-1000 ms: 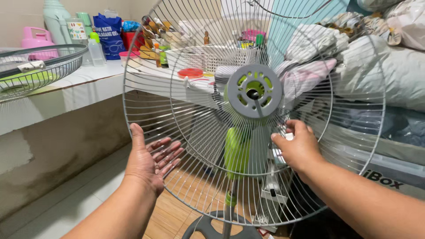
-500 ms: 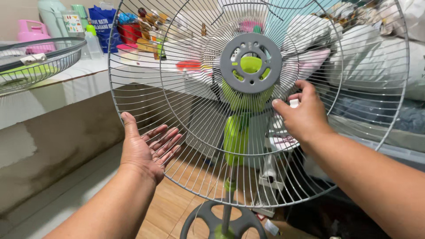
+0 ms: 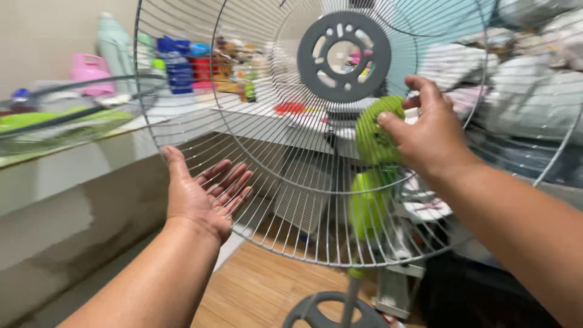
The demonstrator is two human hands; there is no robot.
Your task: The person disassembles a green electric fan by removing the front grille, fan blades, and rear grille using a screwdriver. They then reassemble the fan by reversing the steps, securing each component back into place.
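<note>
- Wire fan guard (image 3: 255,182): round, thin silver-grey spokes running out from a dark grey plastic hub (image 3: 344,56) with slotted cut-outs; several concentric rings cross the spokes. It stands upright and slightly tilted, filling most of the view, in front of the fan's body.
- Green motor housing (image 3: 375,130): bright lime, ribbed, seen through the guard just below and right of the hub; a green neck (image 3: 366,206) runs down under it to a grey pole and round grey base (image 3: 331,310) on the wooden floor.
- Left hand (image 3: 203,194): palm up, fingers spread and loose, unclenched; fingertips lie against the lower left spokes of the guard, gripping nothing.
- Right hand (image 3: 428,136): curled at the right side of the guard, thumb and fingers closed beside the green housing; whether it pinches wire or the housing I cannot tell.
- Surroundings: white shelf (image 3: 200,115) at left, blurred, carrying bottles and packets; a second wire guard (image 3: 67,118) lies on it.
</note>
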